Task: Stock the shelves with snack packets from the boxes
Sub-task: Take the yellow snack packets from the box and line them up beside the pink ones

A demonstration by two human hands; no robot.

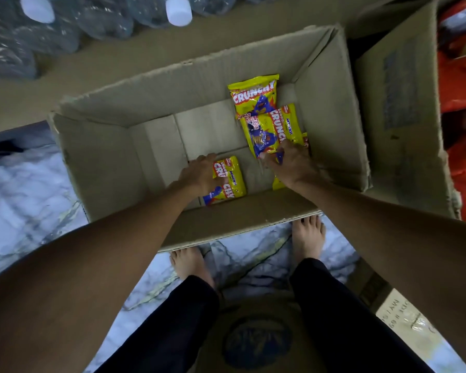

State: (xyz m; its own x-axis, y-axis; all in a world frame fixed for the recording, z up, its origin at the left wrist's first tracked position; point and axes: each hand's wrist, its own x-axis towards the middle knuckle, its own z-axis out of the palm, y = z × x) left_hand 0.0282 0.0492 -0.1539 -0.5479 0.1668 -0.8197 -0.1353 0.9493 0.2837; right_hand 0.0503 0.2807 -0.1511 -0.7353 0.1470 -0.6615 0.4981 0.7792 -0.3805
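An open cardboard box [97, 146] stands on the floor in front of me, nearly bare inside. Several yellow snack packets lie in it. My left hand [199, 173] rests on a yellow packet [233, 179] at the near side of the box, fingers closing on its left edge. My right hand [289, 164] grips the lower end of another yellow packet [269, 129] at the right side. A third yellow packet [254, 94] lies flat farther back, partly under the second. One more yellow packet edge [277, 184] shows beneath my right wrist.
A second cardboard box [398, 109] stands to the right, with red snack bags [460, 84] beyond it. Wrapped water bottles [65, 25] lie at the top left. My bare feet [308, 235] stand on marble floor just behind the box. Another carton [404, 319] sits at lower right.
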